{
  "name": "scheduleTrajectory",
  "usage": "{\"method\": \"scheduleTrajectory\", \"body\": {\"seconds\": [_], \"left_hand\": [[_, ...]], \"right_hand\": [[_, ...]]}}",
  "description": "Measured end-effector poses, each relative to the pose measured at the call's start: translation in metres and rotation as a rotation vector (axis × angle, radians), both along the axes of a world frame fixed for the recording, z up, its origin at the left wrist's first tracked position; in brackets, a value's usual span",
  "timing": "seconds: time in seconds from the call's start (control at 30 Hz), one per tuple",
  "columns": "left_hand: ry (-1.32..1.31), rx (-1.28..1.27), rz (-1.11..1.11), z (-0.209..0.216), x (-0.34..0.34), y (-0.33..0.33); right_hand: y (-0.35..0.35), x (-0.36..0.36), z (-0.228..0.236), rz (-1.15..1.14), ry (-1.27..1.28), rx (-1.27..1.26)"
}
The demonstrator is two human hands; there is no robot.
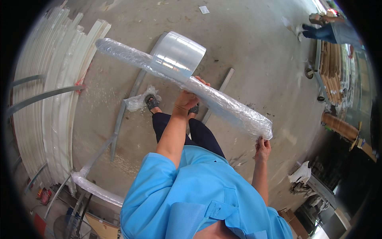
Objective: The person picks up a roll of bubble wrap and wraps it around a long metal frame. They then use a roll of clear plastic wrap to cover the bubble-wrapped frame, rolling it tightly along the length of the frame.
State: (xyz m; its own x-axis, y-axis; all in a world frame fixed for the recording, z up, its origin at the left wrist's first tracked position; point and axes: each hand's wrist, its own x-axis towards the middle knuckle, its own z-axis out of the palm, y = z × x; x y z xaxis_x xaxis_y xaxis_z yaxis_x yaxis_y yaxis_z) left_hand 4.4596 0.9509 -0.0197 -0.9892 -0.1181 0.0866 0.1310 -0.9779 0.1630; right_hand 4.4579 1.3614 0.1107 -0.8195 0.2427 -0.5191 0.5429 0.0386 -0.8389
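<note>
A concrete floor fills most of the view, with a tall stack of long white profiles lying along its left side and, at the far right, a low trolley of brown cardboard tubes beside which another person stands. Above the floor, at about chest height, the person holds a long bundle wrapped in clear bubble film, running slantwise from upper left to lower right, well clear of the ground. A wide roll of clear stretch film sits against the bundle near its middle. The left hand is curled under the bundle just below the roll, its grip pressed around the wrapped shaft; the right hand pinches the loose film at the lower right end, fingers together on the plastic. To wrap well here, the film wants steady tension, each turn overlapping the one before, while the right hand keeps the end from twisting. Packages and labels are few: a small white paper slip lies flat on the floor at the top, a crumpled wad of clear plastic rests by one foot, and a second film-wrapped length lies at lower left.
</note>
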Motion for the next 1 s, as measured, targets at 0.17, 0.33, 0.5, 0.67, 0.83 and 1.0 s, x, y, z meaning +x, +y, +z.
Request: {"method": "scheduleTrajectory", "body": {"seconds": [0.17,0.33,0.5,0.67,0.83,1.0], "left_hand": [[0.04,-0.008,0.015,0.004,0.001,0.001],[-0.029,0.027,-0.035,0.008,0.003,-0.001],[-0.022,-0.023,-0.058,0.013,0.003,-0.008],[-0.012,-0.031,-0.062,0.017,0.004,-0.01],[-0.137,-0.027,-0.087,0.016,0.008,-0.002],[-0.063,0.006,-0.028,0.0,0.005,0.006]], "right_hand": [[0.004,0.002,-0.002,0.03,0.017,0.054],[0.009,0.004,-0.017,0.041,0.025,0.113],[-0.005,-0.042,0.048,0.915,-0.394,0.885],[-0.116,-0.125,0.147,1.223,0.059,1.182],[-0.316,-0.166,0.101,1.39,0.886,0.59],[-0.408,-0.162,0.062,1.35,1.028,0.448]]}}
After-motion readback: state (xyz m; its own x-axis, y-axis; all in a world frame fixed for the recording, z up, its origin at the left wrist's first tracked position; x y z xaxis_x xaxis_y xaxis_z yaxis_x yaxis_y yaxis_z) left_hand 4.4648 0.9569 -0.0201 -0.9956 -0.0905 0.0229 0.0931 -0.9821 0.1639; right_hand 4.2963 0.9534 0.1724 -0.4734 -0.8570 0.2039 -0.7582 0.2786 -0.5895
